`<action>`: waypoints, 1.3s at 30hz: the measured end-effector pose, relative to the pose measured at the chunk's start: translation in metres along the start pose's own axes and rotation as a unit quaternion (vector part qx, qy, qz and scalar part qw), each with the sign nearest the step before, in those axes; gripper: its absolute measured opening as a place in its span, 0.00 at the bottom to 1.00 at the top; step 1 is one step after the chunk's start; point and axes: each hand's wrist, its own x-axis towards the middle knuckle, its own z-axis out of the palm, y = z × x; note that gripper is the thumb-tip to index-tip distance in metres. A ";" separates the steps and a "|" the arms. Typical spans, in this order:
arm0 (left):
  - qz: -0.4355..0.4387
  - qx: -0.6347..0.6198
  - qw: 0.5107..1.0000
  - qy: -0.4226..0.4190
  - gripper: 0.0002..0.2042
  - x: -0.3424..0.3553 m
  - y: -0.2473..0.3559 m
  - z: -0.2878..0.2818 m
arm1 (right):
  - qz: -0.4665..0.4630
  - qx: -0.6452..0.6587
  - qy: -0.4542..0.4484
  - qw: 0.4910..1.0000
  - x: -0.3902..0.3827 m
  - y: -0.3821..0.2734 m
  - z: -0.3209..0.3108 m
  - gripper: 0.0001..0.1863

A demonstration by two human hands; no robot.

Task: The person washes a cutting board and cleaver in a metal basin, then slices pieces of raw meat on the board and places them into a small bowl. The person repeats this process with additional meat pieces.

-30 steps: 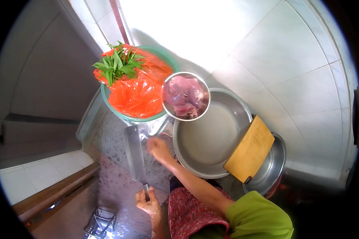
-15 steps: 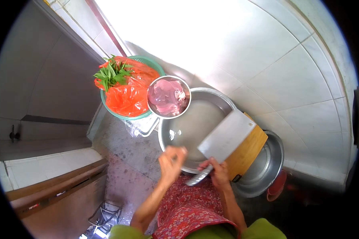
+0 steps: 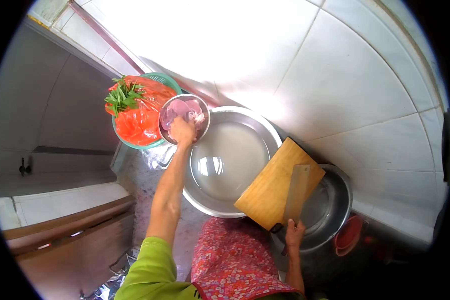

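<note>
**Left hand in the meat bowl, right hand on the cleaver**

Seen from above, on a pale tiled floor (image 3: 335, 85). Landmark for all places here: the large steel basin (image 3: 225, 160), round and shallow, with a little clear water in it.

Just beyond the basin's far left rim, overlapping it: a small steel bowl (image 3: 172, 107) holding pink raw meat (image 3: 177, 111). Reaching into that bowl, the left hand (image 3: 183, 131), fingers curled down onto the meat (whether gripping or only touching, impossible to tell). Bare left forearm stretched along the basin's left side, lime-green sleeve (image 3: 145, 270) at the lower edge.

Left of the small bowl, further from the basin: a green basket (image 3: 160, 78) filled with an orange-red plastic bag (image 3: 140, 120), with a bunch of green leaves (image 3: 121, 96) on top.

Against the basin's right rim: a wooden chopping board (image 3: 270, 192), tilted, bridging the basin and a second, smaller steel basin (image 3: 335, 200) to the right. Flat on the board, a cleaver (image 3: 296, 192), broad blade pointing away. At the board's near corner, the right hand (image 3: 295, 232), closed around the cleaver's dark handle.

Right of the second basin: a small red tub (image 3: 349, 235), partly in shadow.

Near the basin's front rim: a red floral apron (image 3: 235, 260) over the lap.
</note>
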 end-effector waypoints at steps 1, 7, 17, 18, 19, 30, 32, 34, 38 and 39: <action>0.004 -0.024 0.999 0.021 0.18 0.003 -0.004 0.003 | 0.029 0.010 -0.012 0.999 -0.001 0.000 0.001 0.12; -0.179 -0.470 0.856 -0.122 0.17 0.012 -0.035 -0.007 | 0.095 0.029 0.000 0.995 -0.002 0.010 0.018 0.14; -0.132 -0.610 0.605 -0.494 0.15 -0.113 0.032 -0.018 | 0.168 0.176 -0.025 0.970 0.007 -0.007 0.017 0.11; -0.122 -0.607 0.582 -0.528 0.15 -0.136 0.057 -0.017 | 0.166 0.167 -0.007 0.972 0.005 -0.006 0.013 0.13; -0.134 -0.585 0.573 -0.558 0.16 -0.156 0.070 -0.007 | 0.158 0.161 0.002 0.974 0.005 -0.004 0.011 0.14; 0.036 -0.399 0.839 -0.368 0.15 -0.250 0.080 0.103 | 0.082 0.071 0.067 0.992 -0.011 0.017 -0.029 0.14; -0.005 -0.425 0.824 -0.375 0.15 -0.250 0.067 0.104 | 0.048 0.040 0.067 0.996 -0.013 -0.001 -0.029 0.15; -0.020 -0.455 0.811 -0.366 0.15 -0.255 0.065 0.106 | 0.040 0.007 0.041 0.998 -0.017 -0.013 -0.027 0.14; 0.057 -0.383 0.862 -0.328 0.16 -0.263 0.078 0.110 | 0.010 -0.045 0.000 0.999 -0.020 -0.026 -0.012 0.12; 0.056 -0.379 0.862 -0.333 0.16 -0.263 0.079 0.112 | 0.003 -0.040 -0.007 0.999 -0.019 -0.025 -0.006 0.12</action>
